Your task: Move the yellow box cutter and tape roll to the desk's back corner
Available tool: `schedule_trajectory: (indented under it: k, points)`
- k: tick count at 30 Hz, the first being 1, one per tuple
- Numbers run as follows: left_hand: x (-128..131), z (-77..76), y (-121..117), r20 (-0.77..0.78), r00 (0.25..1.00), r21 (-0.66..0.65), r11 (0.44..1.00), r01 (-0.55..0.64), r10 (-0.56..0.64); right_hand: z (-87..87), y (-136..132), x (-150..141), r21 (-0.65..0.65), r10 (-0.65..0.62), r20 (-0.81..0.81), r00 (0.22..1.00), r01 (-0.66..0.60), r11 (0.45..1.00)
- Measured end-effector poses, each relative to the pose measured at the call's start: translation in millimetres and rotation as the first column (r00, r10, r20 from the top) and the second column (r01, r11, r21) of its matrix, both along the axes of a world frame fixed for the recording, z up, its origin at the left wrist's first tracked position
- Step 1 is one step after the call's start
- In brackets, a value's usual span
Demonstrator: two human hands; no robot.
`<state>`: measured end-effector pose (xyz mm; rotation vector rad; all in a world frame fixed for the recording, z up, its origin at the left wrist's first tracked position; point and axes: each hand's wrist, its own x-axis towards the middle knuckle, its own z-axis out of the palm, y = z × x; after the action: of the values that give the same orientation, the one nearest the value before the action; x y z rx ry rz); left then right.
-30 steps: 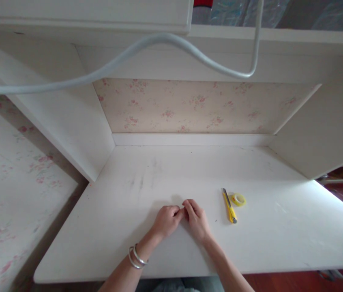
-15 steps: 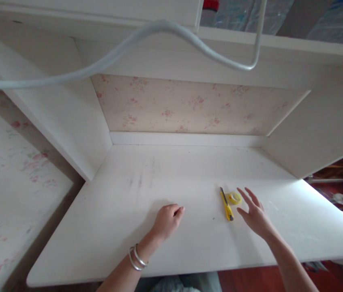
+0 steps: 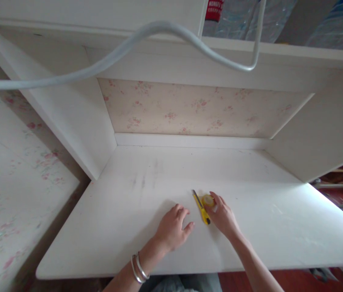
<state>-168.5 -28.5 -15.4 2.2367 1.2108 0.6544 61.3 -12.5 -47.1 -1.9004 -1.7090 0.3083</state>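
Nearly upright in the picture, a yellow utility knife [image 3: 201, 207] lies on the white desk [image 3: 98, 235]. A small roll of yellow tape [image 3: 208, 200] is just to the right of the knife, at its upper half. My right hand [image 3: 221, 215] curls around the tape roll from the right, with the thumb at its lower side and the fingers over its far right edge. To the left of the knife, my left hand [image 3: 174, 227] rests low over the desk, its thumb and fingers apart with nothing between them.
A pale cable [image 3: 165, 26] curves across the top of the view. White side panels [image 3: 68, 113] frame the desk, and flowered wallpaper [image 3: 171, 109] covers the back. Above right, a shelf [image 3: 281, 49] holds clear bottles. Reddish floor [image 3: 235, 282] shows below the desk.
The utility knife and the tape roll have shifted left across the desk. My right hand has moved left and closed around the tape roll. My left hand's fingers have opened out from a fist.
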Motion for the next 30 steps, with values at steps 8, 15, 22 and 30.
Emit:
schedule_trajectory:
  k: [8, 15, 22, 30]
  points:
    - [-11, 1.1, -10, -0.274, 0.946, 0.206, 0.971, -0.12, 0.175, 6.1, 12, -90, 0.019, 0.258, -0.154, 0.954, -0.258, 0.966]
    - [-49, -5.5, 9, -0.278, 0.94, 0.214, 0.967, -0.139, 0.197, 1.6, 16, -79, 0.014, 0.229, -0.181, 0.956, -0.23, 0.973]
    - [-104, -5.0, 55, -0.338, 0.914, 0.258, 0.956, -0.138, 0.223, -2.7, 8, -77, 0.009, 0.254, -0.175, 0.951, -0.256, 0.967]
    - [-166, -2.3, 108, -0.342, 0.883, 0.3, 0.928, -0.221, 0.321, -1.1, 7, -87, -0.033, 0.218, -0.139, 0.966, -0.224, 0.974]
